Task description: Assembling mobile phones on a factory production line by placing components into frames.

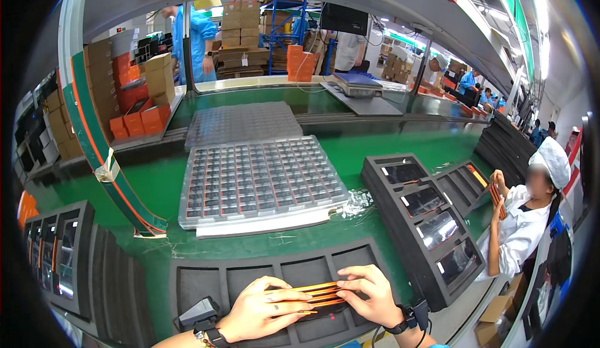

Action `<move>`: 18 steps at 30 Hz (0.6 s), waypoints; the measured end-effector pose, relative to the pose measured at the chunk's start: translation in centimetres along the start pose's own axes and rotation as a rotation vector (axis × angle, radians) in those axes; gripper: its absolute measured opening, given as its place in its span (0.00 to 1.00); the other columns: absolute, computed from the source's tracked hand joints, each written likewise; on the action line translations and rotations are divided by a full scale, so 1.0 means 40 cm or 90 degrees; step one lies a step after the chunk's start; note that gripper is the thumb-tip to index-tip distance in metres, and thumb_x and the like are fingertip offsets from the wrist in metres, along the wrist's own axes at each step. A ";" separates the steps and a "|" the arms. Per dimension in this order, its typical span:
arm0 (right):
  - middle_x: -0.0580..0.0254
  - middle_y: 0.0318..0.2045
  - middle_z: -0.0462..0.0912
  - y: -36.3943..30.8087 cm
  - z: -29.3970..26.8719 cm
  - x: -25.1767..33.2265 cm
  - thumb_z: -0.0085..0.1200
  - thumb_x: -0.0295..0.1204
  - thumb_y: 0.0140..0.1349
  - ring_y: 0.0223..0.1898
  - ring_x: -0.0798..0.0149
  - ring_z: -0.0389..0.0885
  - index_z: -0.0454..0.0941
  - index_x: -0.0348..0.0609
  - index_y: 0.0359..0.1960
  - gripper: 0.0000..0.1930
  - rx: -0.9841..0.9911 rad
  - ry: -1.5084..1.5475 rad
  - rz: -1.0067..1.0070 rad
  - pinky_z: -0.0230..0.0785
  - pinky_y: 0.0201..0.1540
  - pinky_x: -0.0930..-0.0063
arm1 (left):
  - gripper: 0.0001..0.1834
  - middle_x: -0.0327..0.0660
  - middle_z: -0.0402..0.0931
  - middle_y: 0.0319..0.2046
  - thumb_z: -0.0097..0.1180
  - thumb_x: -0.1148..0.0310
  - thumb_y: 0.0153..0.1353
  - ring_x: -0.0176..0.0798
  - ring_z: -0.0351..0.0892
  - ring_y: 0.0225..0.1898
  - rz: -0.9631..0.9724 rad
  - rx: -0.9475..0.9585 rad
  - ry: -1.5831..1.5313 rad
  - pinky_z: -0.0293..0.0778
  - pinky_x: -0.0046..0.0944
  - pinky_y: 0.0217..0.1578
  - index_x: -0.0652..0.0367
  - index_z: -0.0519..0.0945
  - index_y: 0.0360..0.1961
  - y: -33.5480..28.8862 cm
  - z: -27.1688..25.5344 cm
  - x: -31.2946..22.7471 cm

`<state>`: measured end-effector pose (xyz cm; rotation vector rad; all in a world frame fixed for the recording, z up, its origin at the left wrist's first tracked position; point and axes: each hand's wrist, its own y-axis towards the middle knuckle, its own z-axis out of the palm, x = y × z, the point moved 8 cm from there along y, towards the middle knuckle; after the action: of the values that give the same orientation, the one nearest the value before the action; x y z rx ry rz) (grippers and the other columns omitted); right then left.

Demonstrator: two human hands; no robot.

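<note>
Between my two hands are several thin, dark slabs with orange edges [323, 293], spread slightly apart like a fan. My left hand [265, 307] grips their left ends, with its fingers laid along the edges. At the right ends, my right hand [369, 295] pinches them between thumb and fingers. Directly below lies a black foam tray [250, 262] divided into compartments; those I can see around my hands hold no slabs. Their flat faces are mostly hidden from this angle.
Beyond the foam tray sits a clear plastic tray [262, 179] of many small cells. Stacked foam trays with glossy dark slabs stand at left [81, 223] and right [375, 166]. A co-worker in white [525, 216] holds similar orange-edged pieces. A green-edged post [94, 129] rises at left.
</note>
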<state>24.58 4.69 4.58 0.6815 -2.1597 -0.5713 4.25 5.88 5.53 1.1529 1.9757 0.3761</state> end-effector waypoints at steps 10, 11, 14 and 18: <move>0.50 0.62 0.75 -0.031 0.024 0.041 0.70 0.35 0.53 0.56 0.50 0.74 0.84 0.45 0.45 0.18 0.078 -0.131 -0.004 0.73 0.45 0.68 | 0.15 0.23 0.84 0.47 0.69 0.63 0.55 0.35 0.79 0.45 -0.014 0.034 0.007 0.78 0.36 0.48 0.38 0.88 0.46 -0.011 0.013 0.007; 0.50 0.62 0.75 -0.030 0.023 0.046 0.70 0.35 0.53 0.56 0.50 0.74 0.84 0.45 0.45 0.18 0.077 -0.130 -0.007 0.73 0.45 0.68 | 0.15 0.23 0.84 0.47 0.69 0.63 0.55 0.35 0.79 0.45 -0.014 0.034 0.011 0.78 0.36 0.48 0.38 0.88 0.46 -0.011 0.013 0.009; 0.52 0.61 0.75 -0.024 0.013 0.051 0.70 0.36 0.54 0.57 0.51 0.73 0.84 0.47 0.47 0.19 0.046 -0.133 0.041 0.72 0.47 0.68 | 0.15 0.23 0.84 0.47 0.68 0.63 0.56 0.35 0.79 0.45 -0.003 0.011 0.004 0.78 0.36 0.48 0.38 0.88 0.46 -0.007 0.009 0.018; 0.55 0.53 0.81 0.025 0.020 0.150 0.67 0.28 0.57 0.52 0.57 0.78 0.84 0.46 0.46 0.15 0.003 -0.044 0.021 0.75 0.48 0.67 | 0.15 0.24 0.84 0.47 0.68 0.62 0.56 0.36 0.79 0.45 -0.005 0.009 0.006 0.77 0.37 0.49 0.38 0.88 0.47 -0.010 0.014 0.011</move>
<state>20.37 1.79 7.96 0.6362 -2.2329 -0.5800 4.33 5.96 4.70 1.1542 1.9928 0.3652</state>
